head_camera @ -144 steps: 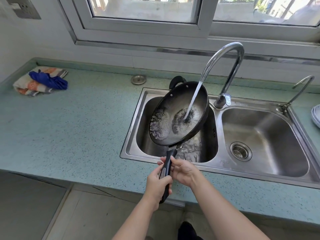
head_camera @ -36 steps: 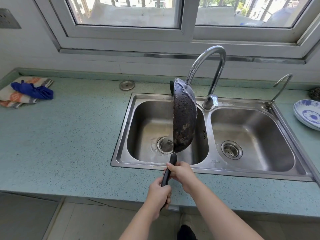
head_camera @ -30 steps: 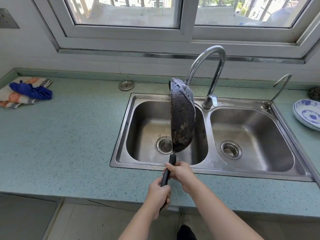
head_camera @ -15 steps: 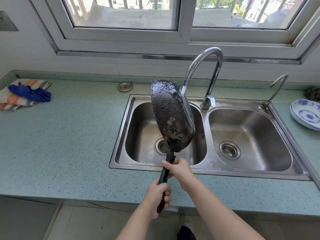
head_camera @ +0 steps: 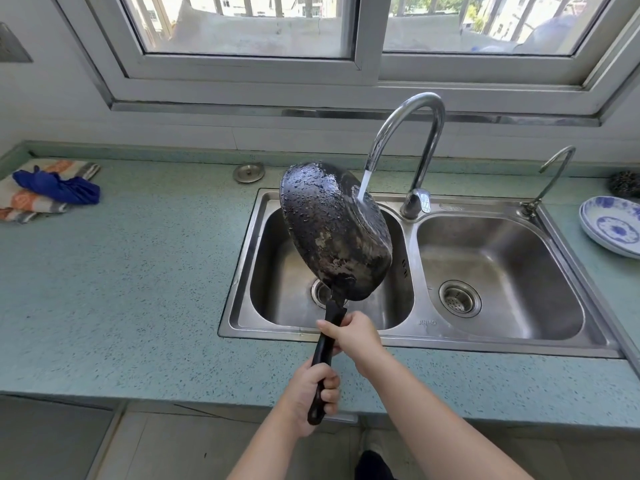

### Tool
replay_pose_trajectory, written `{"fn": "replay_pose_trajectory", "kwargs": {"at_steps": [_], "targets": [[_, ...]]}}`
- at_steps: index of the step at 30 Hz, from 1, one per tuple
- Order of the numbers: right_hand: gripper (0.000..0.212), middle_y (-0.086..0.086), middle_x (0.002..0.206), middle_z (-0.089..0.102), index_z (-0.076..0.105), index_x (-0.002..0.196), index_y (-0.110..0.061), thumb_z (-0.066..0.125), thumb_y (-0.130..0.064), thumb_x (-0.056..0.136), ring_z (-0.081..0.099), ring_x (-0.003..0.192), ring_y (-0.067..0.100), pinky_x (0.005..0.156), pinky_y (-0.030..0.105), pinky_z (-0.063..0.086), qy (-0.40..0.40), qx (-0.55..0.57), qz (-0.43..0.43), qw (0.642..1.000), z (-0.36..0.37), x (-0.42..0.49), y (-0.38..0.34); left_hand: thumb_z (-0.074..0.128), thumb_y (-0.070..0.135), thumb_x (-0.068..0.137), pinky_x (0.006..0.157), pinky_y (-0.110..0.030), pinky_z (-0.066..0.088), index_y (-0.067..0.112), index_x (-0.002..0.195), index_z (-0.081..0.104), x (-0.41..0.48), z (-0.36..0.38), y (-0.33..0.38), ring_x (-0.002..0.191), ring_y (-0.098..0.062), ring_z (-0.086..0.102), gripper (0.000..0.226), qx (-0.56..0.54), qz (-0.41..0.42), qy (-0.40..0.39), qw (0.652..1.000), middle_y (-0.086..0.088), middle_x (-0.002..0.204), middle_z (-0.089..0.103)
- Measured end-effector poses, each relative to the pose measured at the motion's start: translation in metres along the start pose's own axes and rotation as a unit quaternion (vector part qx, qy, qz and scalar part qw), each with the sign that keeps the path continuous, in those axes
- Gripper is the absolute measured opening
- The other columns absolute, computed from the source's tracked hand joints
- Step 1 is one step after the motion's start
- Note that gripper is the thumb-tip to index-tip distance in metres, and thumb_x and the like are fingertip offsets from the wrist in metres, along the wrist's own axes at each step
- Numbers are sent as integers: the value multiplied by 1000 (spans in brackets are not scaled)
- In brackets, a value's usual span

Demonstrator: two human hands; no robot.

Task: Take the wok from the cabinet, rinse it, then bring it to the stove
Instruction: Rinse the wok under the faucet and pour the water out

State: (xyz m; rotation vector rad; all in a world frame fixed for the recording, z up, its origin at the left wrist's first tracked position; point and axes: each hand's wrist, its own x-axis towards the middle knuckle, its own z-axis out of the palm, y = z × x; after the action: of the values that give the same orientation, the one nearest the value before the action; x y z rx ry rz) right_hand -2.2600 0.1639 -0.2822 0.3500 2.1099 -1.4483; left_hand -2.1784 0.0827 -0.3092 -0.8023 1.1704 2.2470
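The black wok [head_camera: 332, 230] hangs over the left basin of the steel sink [head_camera: 242, 258], turned so its wet, blotchy underside faces me. Water from the tall curved tap [head_camera: 408, 133] lands on the wok's upper right edge. Both hands hold the long black handle [head_camera: 323, 355]: my right hand [head_camera: 353, 336] grips it high up, close to the pan, and my left hand [head_camera: 308, 393] grips its lower end above the counter's front edge. The wok's inside is hidden.
A teal speckled counter [head_camera: 131, 271] runs around the sink. A folded cloth with a blue rag [head_camera: 52, 192] lies far left, a metal drain cover [head_camera: 248, 173] behind the sink. Blue-and-white plates [head_camera: 613, 226] and a small second tap [head_camera: 550, 178] are at the right.
The wok has rolled from edge-on to underside-up and swung left. The tap, dry in the recent frames, now pours onto the wok's back. Both hands kept their grip.
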Motion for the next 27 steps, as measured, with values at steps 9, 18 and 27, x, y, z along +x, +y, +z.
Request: {"fn": "replay_pose_trajectory", "kwargs": {"at_steps": [9, 18, 27], "targets": [[33, -2, 61, 59, 46, 64, -19, 76, -29, 74, 61, 58, 20, 80, 46, 56, 9, -20, -5, 1000, 2, -2, -3, 32, -1, 88, 32, -13, 22, 17, 106, 53, 1, -2, 0, 30, -3, 32, 33, -35, -7, -14, 999, 6, 46, 34], [34, -2, 62, 60, 46, 63, -20, 76, -32, 72, 67, 70, 25, 81, 46, 55, 16, -54, -18, 998, -1, -1, -3, 32, 1, 89, 32, -14, 22, 19, 108, 54, 2, 0, -3, 29, -3, 32, 35, -67, -11, -16, 998, 7, 44, 35], [32, -1, 67, 59, 44, 68, -18, 74, -25, 76, 60, 57, 18, 79, 44, 54, 0, 11, 1, 1000, -4, 4, 6, 36, -2, 87, 32, -14, 24, 17, 111, 54, 4, 3, -5, 31, -5, 33, 35, -25, -5, 11, 1000, 5, 47, 37]]}}
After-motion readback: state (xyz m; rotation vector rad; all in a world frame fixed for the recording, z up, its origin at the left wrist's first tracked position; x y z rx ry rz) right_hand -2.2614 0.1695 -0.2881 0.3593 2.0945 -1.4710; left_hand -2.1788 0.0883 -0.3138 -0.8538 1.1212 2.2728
